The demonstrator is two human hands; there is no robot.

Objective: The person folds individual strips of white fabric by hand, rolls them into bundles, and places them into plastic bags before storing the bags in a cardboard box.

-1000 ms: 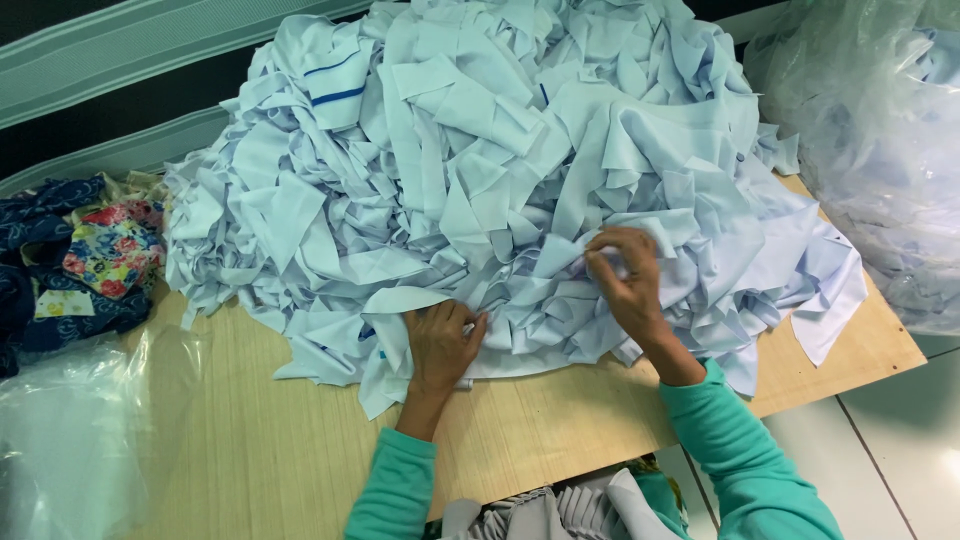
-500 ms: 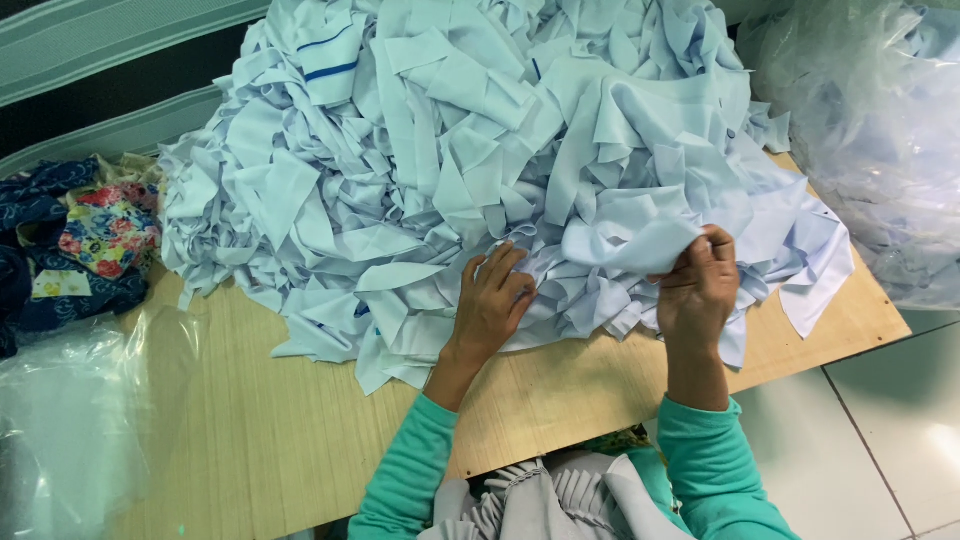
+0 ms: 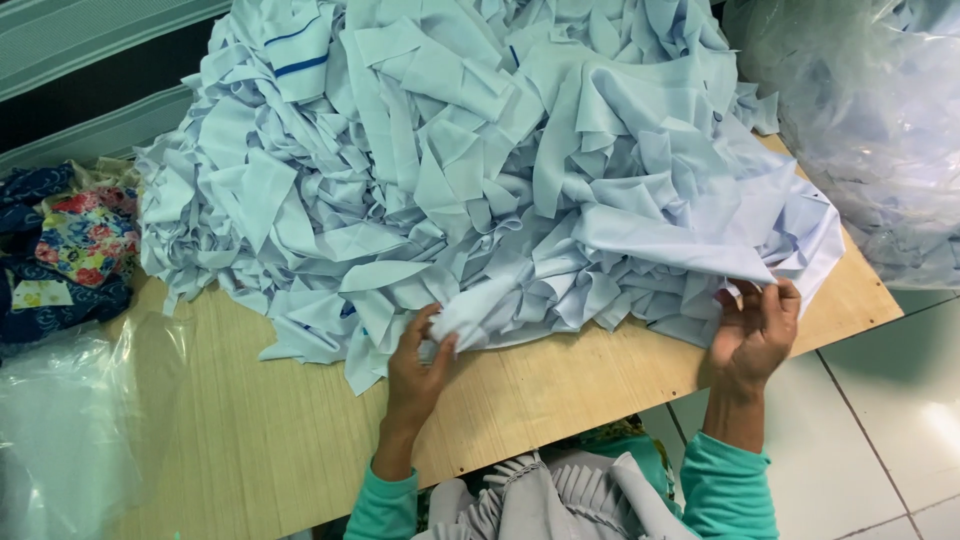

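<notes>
A big heap of pale blue fabric pieces [image 3: 480, 150] covers most of a light wooden table [image 3: 250, 430]. My left hand [image 3: 415, 365] pinches one end of a long pale blue fabric piece [image 3: 650, 240] at the heap's near edge. My right hand [image 3: 755, 330] grips the other end of that same piece at the table's right corner. The piece is drawn out between both hands along the front of the heap. Both sleeves are teal.
A clear plastic bag [image 3: 870, 130] stuffed with pale fabric stands at the right. Dark blue and floral cloth [image 3: 65, 245] lies at the left, above a crumpled clear plastic sheet [image 3: 70, 420]. White floor tiles [image 3: 890, 420] show past the table's right edge.
My right hand moved rightward and nearer, pulling the fabric piece out toward the table's corner. My left hand shifted right along the heap's edge and took hold of the piece's other end.
</notes>
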